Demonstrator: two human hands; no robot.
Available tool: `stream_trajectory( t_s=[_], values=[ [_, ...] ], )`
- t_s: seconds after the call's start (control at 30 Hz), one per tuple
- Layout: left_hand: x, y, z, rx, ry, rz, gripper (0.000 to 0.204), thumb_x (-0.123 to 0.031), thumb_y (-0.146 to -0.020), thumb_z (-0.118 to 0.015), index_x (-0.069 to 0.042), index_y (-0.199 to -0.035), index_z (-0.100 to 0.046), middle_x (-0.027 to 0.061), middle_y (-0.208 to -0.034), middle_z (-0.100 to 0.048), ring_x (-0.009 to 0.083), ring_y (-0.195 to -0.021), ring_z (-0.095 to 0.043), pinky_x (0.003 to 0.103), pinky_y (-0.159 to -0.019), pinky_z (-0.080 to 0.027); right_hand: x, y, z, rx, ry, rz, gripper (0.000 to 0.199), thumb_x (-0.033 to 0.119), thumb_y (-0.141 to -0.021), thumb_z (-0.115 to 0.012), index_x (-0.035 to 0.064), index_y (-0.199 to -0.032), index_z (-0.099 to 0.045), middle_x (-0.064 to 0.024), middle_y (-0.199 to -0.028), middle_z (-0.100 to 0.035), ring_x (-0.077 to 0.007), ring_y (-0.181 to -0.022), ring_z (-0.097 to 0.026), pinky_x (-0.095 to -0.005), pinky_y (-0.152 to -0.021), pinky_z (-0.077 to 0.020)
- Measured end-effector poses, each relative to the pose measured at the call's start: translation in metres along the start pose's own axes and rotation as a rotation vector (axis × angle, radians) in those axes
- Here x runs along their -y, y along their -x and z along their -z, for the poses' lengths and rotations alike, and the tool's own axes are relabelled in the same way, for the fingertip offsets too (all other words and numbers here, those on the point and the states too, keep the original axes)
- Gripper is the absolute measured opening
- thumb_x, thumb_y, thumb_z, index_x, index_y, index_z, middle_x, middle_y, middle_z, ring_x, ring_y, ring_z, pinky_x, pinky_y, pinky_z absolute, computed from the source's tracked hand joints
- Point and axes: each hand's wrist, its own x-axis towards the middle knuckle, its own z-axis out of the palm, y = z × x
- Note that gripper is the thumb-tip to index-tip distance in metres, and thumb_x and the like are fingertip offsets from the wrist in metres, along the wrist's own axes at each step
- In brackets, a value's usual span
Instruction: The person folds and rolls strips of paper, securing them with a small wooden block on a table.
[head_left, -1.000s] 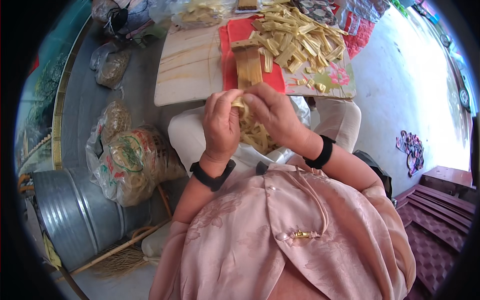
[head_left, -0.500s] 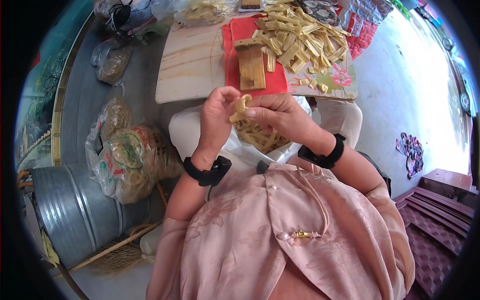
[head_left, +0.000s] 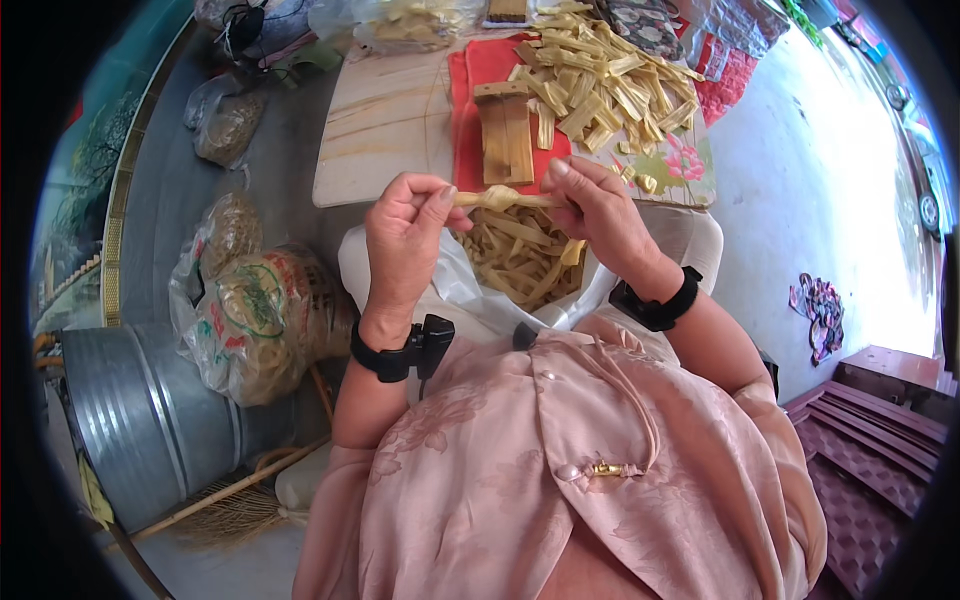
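A pale yellow strip with a knot in its middle (head_left: 500, 198) is stretched between my two hands. My left hand (head_left: 405, 240) pinches its left end, and my right hand (head_left: 598, 215) grips its right end. Both hands hover over a white plastic bag (head_left: 460, 290) on my lap, which holds several loose strips (head_left: 525, 260) of the same kind. Ahead, a low wooden table (head_left: 385, 120) carries a red cloth (head_left: 470, 100), a stack of flat tan sheets (head_left: 505, 130) and a heap of knotted strips (head_left: 600, 85).
A corrugated metal tub (head_left: 140, 420) stands at the lower left with a straw broom (head_left: 225, 505) beside it. Filled plastic bags (head_left: 255, 320) lie left of my lap. A flowered mat (head_left: 680, 165) covers the table's right part. Dark red tiles (head_left: 880, 420) lie at the right.
My hands have drawn apart, pulling the strip out straight so the knot sits tight between them. Earlier they were close together working the strip over the bag.
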Motion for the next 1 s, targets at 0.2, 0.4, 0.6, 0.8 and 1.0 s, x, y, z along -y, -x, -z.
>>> stream_trajectory(
  t_s=[0.2, 0.4, 0.6, 0.8, 1.0],
  values=[
    [0.001, 0.001, 0.003, 0.051, -0.270, -0.095, 0.010, -0.005, -0.085, -0.058, 0.000, -0.093, -0.056, 0.0083, -0.086, -0.064, 0.0163, -0.075, -0.063, 0.027, -0.066, -0.051, -0.009, -0.004, -0.003, 0.143, 0.154, 0.175, 0.016, 0.019, -0.088, -0.059, 0.0044, -0.081, -0.055, 0.0059, -0.064, -0.047, -0.0017, -0.055, -0.040, -0.0181, -0.047, -0.0315],
    [0.002, 0.013, -0.018, 0.353, -0.765, -0.255, 0.021, 0.000, -0.079, -0.052, -0.002, -0.101, -0.052, 0.0151, -0.089, -0.054, 0.0355, -0.088, -0.056, 0.041, -0.070, -0.047, -0.031, -0.001, -0.010, 0.261, 0.266, 0.081, 0.013, 0.015, -0.088, -0.058, 0.0026, -0.083, -0.055, 0.0022, -0.066, -0.054, -0.0026, -0.058, -0.047, -0.0191, -0.050, -0.0390],
    [0.024, -0.001, 0.005, 0.319, -1.030, -0.567, 0.012, -0.005, -0.079, -0.056, -0.007, -0.089, -0.053, 0.0114, -0.082, -0.052, 0.0326, -0.077, -0.057, 0.040, -0.064, -0.047, -0.035, 0.001, -0.015, 0.261, 0.554, 0.252, 0.024, 0.021, -0.086, -0.057, -0.0025, -0.081, -0.056, -0.0130, -0.064, -0.054, -0.0214, -0.058, -0.048, -0.0345, -0.059, -0.0427],
    [0.057, -0.030, 0.016, 0.240, -1.024, -0.593, 0.010, -0.017, -0.083, -0.054, -0.007, -0.084, -0.051, 0.0070, -0.069, -0.051, 0.0264, -0.062, -0.053, 0.036, -0.057, -0.045, -0.029, -0.003, -0.027, 0.182, 0.581, 0.274, 0.020, 0.017, -0.083, -0.058, -0.0024, -0.084, -0.059, -0.0150, -0.064, -0.053, -0.0223, -0.057, -0.050, -0.0337, -0.058, -0.0433],
    [0.050, -0.039, 0.001, 0.309, -0.068, 0.129, 0.012, -0.015, -0.092, -0.050, -0.006, -0.099, -0.053, -0.0032, -0.063, -0.046, 0.0063, -0.052, -0.043, 0.022, -0.049, -0.040, -0.024, -0.041, 0.009, -0.014, 0.663, 0.341, 0.025, 0.020, -0.084, -0.059, -0.0044, -0.084, -0.060, -0.0143, -0.062, -0.057, -0.0211, -0.056, -0.055, -0.0337, -0.055, -0.0444]
  ],
)
